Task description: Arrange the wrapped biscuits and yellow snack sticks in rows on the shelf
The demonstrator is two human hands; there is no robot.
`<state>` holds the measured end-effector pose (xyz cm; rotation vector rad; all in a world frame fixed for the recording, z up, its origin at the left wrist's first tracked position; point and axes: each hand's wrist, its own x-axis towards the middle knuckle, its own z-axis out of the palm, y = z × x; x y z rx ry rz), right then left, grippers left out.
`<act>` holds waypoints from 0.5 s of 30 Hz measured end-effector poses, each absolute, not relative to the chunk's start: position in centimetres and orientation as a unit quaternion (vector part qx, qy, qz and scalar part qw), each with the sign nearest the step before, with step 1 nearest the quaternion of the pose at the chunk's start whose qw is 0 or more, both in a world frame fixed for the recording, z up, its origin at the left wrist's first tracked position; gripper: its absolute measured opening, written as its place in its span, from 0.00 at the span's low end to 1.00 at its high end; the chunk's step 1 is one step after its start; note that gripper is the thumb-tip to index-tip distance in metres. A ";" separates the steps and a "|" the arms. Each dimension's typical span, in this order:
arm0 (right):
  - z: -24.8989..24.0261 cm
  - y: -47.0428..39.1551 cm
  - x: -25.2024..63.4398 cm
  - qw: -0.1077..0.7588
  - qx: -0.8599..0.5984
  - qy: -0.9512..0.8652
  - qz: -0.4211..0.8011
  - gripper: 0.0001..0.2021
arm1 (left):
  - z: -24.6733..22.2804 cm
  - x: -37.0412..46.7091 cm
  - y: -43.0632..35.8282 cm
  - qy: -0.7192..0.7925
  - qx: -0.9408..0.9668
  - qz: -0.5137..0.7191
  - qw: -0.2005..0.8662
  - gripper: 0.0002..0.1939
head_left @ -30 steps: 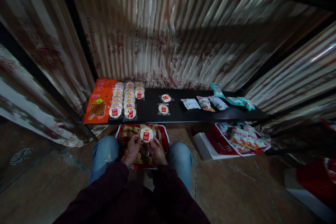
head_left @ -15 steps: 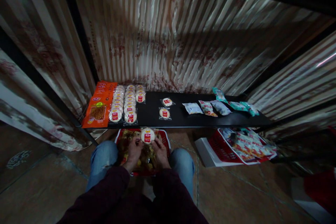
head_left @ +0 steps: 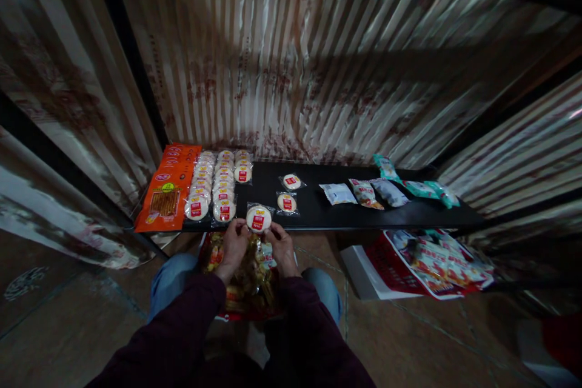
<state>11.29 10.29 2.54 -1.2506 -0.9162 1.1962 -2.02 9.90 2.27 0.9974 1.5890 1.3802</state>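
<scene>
Between my left hand (head_left: 235,247) and my right hand (head_left: 282,247) is a round white cracker in a clear wrapper (head_left: 259,219) with a red label. The fingertips of both hands pinch its lower edge, at the front edge of the black shelf (head_left: 313,215). Rows of the same wrapped crackers (head_left: 224,187) overlap on the shelf to the left, and two single ones (head_left: 287,202) lie to the right. Below my hands, a red basket (head_left: 227,317) full of packaged snacks sits between my knees.
An orange snack bag (head_left: 166,191) lies at the shelf's left end. Small white, red and green packets (head_left: 364,193) are spread on its right part. Another red basket of packets (head_left: 391,267) stands on the floor at right. A striped curtain (head_left: 273,73) hangs behind.
Both hands have moved forward with the wrapped cracker, from above the basket to the shelf's front edge. The camera view has shifted slightly.
</scene>
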 end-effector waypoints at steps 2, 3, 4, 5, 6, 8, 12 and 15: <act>2.6 11.2 11.2 0.558 -0.529 -0.382 0.512 0.14 | 2.8 -2.0 10.5 0.626 0.395 0.542 0.398 0.06; 2.5 11.7 11.2 0.558 -0.529 -0.379 0.515 0.14 | 3.0 -1.9 10.8 0.626 0.394 0.541 0.401 0.06; 2.5 12.1 11.1 0.559 -0.527 -0.377 0.517 0.14 | 3.3 -1.9 11.1 0.624 0.391 0.541 0.406 0.07; 2.4 12.6 11.1 0.562 -0.525 -0.374 0.518 0.14 | 3.5 -1.9 11.3 0.622 0.388 0.543 0.411 0.07; 2.3 13.0 11.0 0.565 -0.523 -0.371 0.518 0.14 | 3.6 -1.8 11.6 0.618 0.385 0.545 0.415 0.08; 2.2 13.7 11.0 0.571 -0.522 -0.365 0.518 0.14 | 3.7 -1.7 12.1 0.617 0.382 0.550 0.414 0.10; 1.8 15.0 10.7 0.569 -0.543 -0.357 0.504 0.15 | 3.3 -1.4 13.2 0.623 0.400 0.550 0.387 0.14; 1.3 16.2 10.4 0.563 -0.559 -0.359 0.492 0.15 | 2.9 -1.1 14.0 0.632 0.421 0.545 0.355 0.19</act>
